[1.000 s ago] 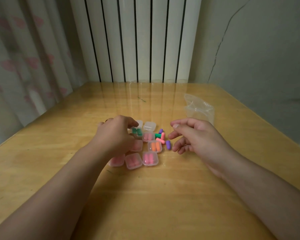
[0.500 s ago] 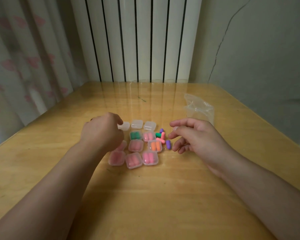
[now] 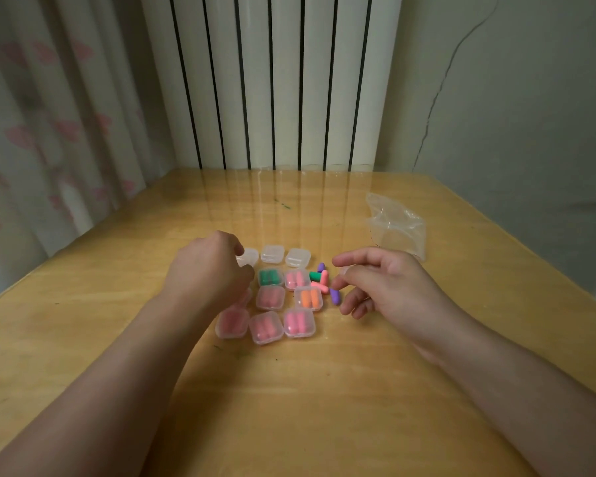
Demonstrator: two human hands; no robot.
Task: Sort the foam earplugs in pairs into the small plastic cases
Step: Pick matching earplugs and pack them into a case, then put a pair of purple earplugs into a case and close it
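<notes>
Most cases (image 3: 299,323) are filled; loose earplugs (image 3: 321,281) right of the orange case (image 3: 308,298) remain. Left hand (image 3: 207,270) grasps an empty case (image 3: 247,257); right hand (image 3: 382,284) loosely curled, grasp unclear.

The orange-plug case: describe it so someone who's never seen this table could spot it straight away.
On the wooden table, between the two hands, sits a cluster of small clear cases. The orange case is in the cluster's right-hand column, middle row, just left of the loose plugs. It alone holds orange plugs; its neighbours hold pink or green ones, and the far row looks empty.
</notes>
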